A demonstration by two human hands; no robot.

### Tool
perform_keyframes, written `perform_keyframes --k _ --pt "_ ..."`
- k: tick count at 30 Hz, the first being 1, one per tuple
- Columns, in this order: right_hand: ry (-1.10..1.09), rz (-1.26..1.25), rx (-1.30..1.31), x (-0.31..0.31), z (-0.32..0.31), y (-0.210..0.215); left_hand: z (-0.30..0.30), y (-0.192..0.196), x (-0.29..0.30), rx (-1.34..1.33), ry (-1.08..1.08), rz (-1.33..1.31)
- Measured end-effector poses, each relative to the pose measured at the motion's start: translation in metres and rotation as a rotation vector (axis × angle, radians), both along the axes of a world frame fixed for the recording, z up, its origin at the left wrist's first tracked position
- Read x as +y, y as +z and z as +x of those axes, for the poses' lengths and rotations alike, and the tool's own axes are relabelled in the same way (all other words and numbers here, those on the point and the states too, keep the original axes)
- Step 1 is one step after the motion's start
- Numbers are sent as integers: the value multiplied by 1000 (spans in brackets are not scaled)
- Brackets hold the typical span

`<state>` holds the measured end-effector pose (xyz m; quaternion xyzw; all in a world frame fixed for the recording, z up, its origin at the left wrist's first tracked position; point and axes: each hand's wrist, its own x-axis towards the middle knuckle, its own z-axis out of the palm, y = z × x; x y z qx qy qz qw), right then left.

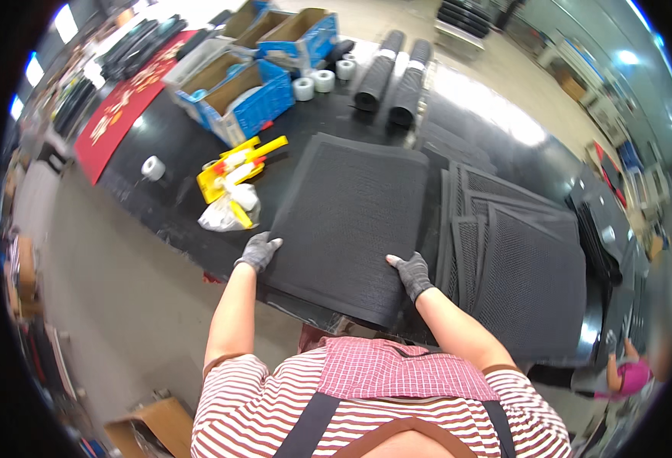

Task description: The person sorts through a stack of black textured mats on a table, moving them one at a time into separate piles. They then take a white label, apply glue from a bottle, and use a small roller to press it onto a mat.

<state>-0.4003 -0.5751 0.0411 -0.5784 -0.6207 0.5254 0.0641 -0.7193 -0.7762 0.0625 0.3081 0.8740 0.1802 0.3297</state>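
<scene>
A dark rectangular mesh mat (351, 221) lies before me on the black table, its near edge reaching the table's front. My left hand (259, 253), in a grey glove, grips the mat's left edge near the front corner. At the opposite edge my right hand (412, 275), gloved in grey too, holds the mat with its thumb on top; the thumb tip is bare. Fingers under the edges are hidden. Just right of that hand, several similar mats (534, 267) are heaped unevenly.
Yellow-handled tools (233, 172) and a crumpled clear bag (221, 215) lie left of the mat. Behind stand blue cardboard boxes (279, 95), white rolls (323, 81) and two dark rolled mats (411, 84). A white roll (153, 168) sits near the left edge. Another person (632, 375) is at right.
</scene>
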Motion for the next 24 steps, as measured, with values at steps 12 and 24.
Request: perform_keyframes --k 12,24 --pt "-64 464 90 5 155 82 77 44 45 72 -117 596" --pt "-1573 178 -19 26 577 -21 394 3 197 -911 -274 211"
